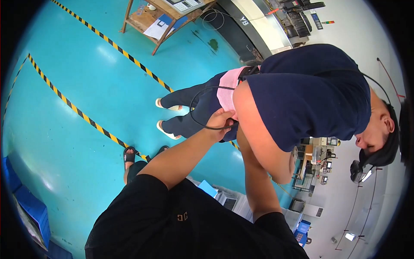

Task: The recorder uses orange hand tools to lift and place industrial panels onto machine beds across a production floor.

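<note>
In front of me a co-worker in a dark blue shirt (310,103) and dark trousers stands with a pink mesh waist belt (227,88) round the middle. At the belt's lower edge, my left hand (221,120) is closed, its fingers pinching the pink mesh. A black cable (191,103) loops out from the waist and passes by that hand; whether my fingers also hold it, I cannot tell. My right forearm (254,172) reaches up to the same waist. The co-worker's bare arm (256,123) hides my right hand and its fingers.
Black-and-yellow tape lines (103,39) cross the turquoise floor (86,86). A wooden table (164,11) with a control panel and papers stands at the back, beside a large machine (235,26). Blue bins (34,216) sit at the lower left. Benches with equipment (315,159) are at the right.
</note>
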Tool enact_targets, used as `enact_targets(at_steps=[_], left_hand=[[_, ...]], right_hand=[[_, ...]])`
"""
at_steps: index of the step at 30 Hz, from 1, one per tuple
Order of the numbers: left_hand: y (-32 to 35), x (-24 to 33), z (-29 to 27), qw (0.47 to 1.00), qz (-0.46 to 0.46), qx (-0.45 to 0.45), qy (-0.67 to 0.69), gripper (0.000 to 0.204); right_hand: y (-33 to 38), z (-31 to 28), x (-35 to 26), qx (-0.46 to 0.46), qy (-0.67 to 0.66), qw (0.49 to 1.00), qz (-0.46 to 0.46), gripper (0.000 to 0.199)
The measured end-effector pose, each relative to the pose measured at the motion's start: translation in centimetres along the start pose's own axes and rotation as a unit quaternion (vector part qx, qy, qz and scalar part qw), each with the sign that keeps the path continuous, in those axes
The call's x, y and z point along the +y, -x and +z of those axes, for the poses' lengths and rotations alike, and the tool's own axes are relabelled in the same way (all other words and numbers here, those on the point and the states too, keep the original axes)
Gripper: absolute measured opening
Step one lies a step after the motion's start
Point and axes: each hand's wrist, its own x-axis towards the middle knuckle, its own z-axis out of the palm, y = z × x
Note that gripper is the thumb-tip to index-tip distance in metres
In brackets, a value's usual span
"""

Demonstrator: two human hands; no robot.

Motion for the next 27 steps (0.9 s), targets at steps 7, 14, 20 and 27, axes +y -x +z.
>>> enact_targets(at_steps=[7, 14, 20, 27], left_hand=[[-0.5, 1.4, -2.1, 0.999, 0.021, 0.006, 0.024, 0.008], [-2.5, 1.5, -8.6, 0.971, 0.016, -0.237, -0.008, 0.026], [-1.7, 1.1, -7.3, 0.904, 0.251, -0.086, -0.336, 0.029], [-1.6, 1.9, -10.7, 0.965, -0.032, 0.013, -0.26, 0.023]], right_hand=[[-2.2, 3.0, 0.6, -0.217, -0.057, 0.965, 0.138, 0.033], [-3.9, 6.7, 1.5, -0.405, -0.112, 0.863, 0.279, 0.036], [0.2, 9.7, 2.1, -0.222, -0.396, 0.849, 0.272, 0.036], [3.0, 9.5, 0.1, -0.113, -0.166, 0.941, 0.272, 0.024]])
